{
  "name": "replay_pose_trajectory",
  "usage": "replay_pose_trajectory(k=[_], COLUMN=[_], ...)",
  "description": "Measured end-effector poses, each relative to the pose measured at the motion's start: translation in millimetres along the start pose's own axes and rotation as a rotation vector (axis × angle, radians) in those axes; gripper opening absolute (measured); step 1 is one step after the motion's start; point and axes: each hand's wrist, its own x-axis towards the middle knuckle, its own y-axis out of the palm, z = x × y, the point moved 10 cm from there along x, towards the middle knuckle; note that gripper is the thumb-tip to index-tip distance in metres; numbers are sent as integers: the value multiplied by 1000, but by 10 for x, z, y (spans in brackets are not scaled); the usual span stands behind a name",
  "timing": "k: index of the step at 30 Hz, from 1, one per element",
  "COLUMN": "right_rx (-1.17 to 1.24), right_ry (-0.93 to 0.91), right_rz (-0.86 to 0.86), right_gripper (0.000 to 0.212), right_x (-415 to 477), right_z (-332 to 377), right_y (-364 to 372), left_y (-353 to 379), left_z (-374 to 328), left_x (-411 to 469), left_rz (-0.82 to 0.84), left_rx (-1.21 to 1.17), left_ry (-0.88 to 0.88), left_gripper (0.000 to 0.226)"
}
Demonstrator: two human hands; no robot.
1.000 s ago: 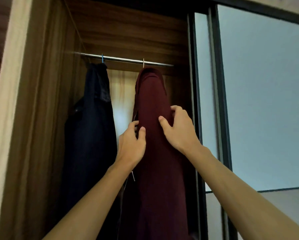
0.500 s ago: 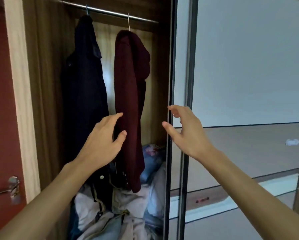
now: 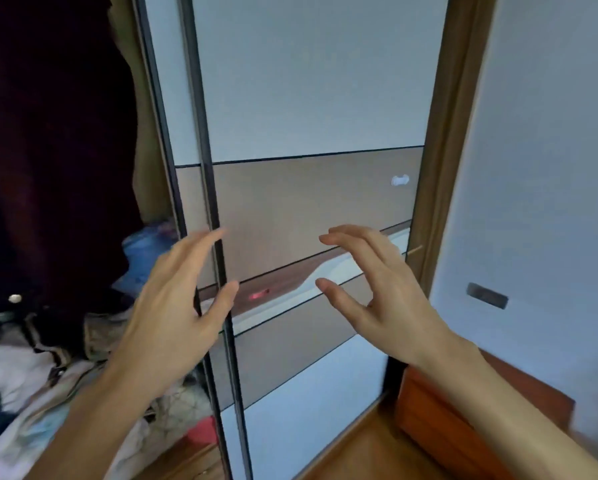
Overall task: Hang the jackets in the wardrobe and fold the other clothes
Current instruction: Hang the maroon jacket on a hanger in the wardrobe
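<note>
The dark maroon jacket [image 3: 58, 140] hangs inside the open wardrobe at the far left, its top out of frame. My left hand [image 3: 176, 306] is open with fingers spread, in front of the dark edge of the sliding door [image 3: 204, 133], holding nothing. My right hand [image 3: 377, 292] is also open and curled, in front of the door panel, apart from the jacket. A heap of loose clothes [image 3: 48, 382] lies on the wardrobe floor below the jacket.
The sliding wardrobe door [image 3: 308, 81] has pale and brown panels and fills the middle. A wooden frame post [image 3: 442, 168] and a pale wall with a dark socket [image 3: 486, 295] stand at the right. A reddish-brown furniture edge [image 3: 439, 410] and wooden floor sit at lower right.
Both hands let go of the maroon jacket and drew back and down, open. My view swung right and down, from the hanging rail towards the sliding door.
</note>
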Motion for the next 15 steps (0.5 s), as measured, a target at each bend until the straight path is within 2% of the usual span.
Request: replay_pose_trajectory(k=[11, 15], right_rx=[-215, -218], right_ry=[444, 600], right_rz=[27, 20], right_gripper=[69, 72], right_x=[-1702, -2234], right_z=[-1204, -1426], right_y=[-1283, -1586], left_y=[1800, 2301], left_z=[-1766, -2359], left_x=[-219, -355], left_rz=[261, 395], left_rx=[-227, -305], left_ry=[191, 257], left_gripper=[56, 64])
